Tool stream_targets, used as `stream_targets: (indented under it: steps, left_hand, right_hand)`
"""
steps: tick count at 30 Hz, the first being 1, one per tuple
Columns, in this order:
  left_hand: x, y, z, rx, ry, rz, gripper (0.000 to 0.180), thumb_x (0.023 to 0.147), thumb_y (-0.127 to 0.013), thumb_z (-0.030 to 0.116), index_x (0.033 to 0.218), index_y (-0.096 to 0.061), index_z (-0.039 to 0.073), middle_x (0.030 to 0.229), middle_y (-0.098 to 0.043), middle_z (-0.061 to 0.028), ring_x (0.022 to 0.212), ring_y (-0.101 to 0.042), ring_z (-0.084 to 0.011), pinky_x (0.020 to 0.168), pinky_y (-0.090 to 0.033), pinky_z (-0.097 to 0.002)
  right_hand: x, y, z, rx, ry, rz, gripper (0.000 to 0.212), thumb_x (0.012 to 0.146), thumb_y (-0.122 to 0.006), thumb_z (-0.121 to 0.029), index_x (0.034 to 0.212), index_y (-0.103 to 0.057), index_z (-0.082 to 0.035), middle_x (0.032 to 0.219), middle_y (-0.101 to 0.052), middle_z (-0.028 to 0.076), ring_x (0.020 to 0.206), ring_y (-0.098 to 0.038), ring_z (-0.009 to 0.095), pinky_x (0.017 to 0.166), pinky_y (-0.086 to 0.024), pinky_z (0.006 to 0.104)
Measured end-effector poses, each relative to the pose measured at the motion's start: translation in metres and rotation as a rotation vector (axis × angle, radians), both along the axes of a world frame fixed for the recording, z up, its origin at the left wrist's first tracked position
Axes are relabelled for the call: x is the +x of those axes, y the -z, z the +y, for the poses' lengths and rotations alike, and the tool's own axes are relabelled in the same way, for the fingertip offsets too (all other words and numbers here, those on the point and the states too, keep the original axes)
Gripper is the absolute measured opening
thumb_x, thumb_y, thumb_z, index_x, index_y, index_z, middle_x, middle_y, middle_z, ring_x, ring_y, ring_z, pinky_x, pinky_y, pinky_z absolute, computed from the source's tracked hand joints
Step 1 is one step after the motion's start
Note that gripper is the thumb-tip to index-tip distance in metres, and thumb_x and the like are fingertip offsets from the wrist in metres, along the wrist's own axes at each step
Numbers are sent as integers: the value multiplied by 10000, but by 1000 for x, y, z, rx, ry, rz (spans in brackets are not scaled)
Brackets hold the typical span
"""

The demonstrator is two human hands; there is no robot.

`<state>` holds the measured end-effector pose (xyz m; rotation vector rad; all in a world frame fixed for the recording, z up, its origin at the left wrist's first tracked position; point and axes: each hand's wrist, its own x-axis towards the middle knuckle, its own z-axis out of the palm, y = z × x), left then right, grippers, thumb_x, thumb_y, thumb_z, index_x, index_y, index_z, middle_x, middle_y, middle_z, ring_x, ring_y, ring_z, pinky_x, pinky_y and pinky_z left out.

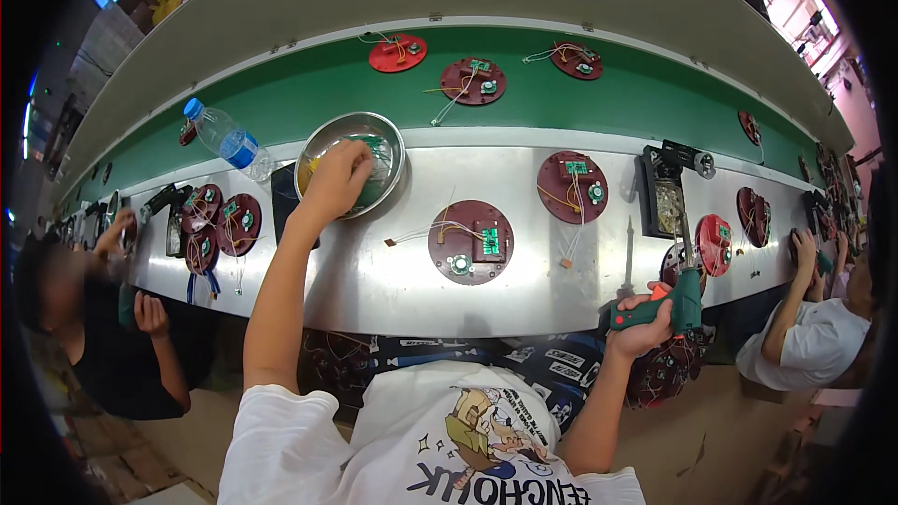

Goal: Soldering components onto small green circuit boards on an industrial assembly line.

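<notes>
Steel bowl (pixel 327 134) on the counter (pixel 430 310): left hand (pixel 339 180) is in over it, fingers curled down. Can't tell if it's pinching anything. Green bits (pixel 377 144) in the bowl, too small to identify.

Right hand (pixel 647 324) well right of the bowl and nearer the body, wrapped around the grip of a green driver (pixel 689 301) with red trigger, bit pointing up.

Near disc (pixel 466 254): maroon, right of the bowl and a bit nearer the body, lying flat, nothing touching it. Has a green board (pixel 490 241) and white leads (pixel 421 232) running off toward the bowl side. Second disc (pixel 558 203), also maroon, is further right of the bowl, leads toward the body.

Black tray (pixel 666 201) far right of the bowl, small parts inside. Bottle (pixel 234 142), clear, blue cap, leaning just left of the bowl. Behind the bowl, green strip (pixel 524 115) carries a red disc (pixel 389 58) plus two maroon ones. Co-workers at far left and far right of the bowl.
</notes>
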<state>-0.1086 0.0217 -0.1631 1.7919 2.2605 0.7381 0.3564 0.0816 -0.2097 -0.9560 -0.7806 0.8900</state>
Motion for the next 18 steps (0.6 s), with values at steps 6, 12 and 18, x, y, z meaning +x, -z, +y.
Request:
stream_targets:
  steps: [6, 12, 18]
  left_hand:
    - [18, -17, -1, 570, 40, 116, 93, 877, -641, 95, 928, -626, 19, 1089, -670, -168, 1034, -614, -365, 920, -447, -444]
    - [113, -41, -23, 399, 27, -362, 78, 862, -650, 40, 927, -636, 0, 845, -654, -143, 722, -638, -288, 638, -512, -333]
    - [163, 11, -20, 433, 234, -264, 116, 792, -687, -6, 899, -642, -11, 796, -621, -137, 701, -618, -302, 622, -511, -371]
  right_hand:
    - [11, 9, 0, -2, -89, 3, 354, 990, -405, -290, 1076, -512, 36, 731, -548, 103, 511, -513, 159, 461, -450, 301]
    - [16, 26, -19, 86, -383, -94, 425, 926, -544, -313, 1142, -492, 50, 967, -576, 163, 491, -536, 168, 432, -466, 291]
    - [-16, 14, -58, -89, -871, -84, 552, 881, -673, -362, 1198, -516, 62, 1122, -555, 191, 515, -581, 172, 427, -442, 290]
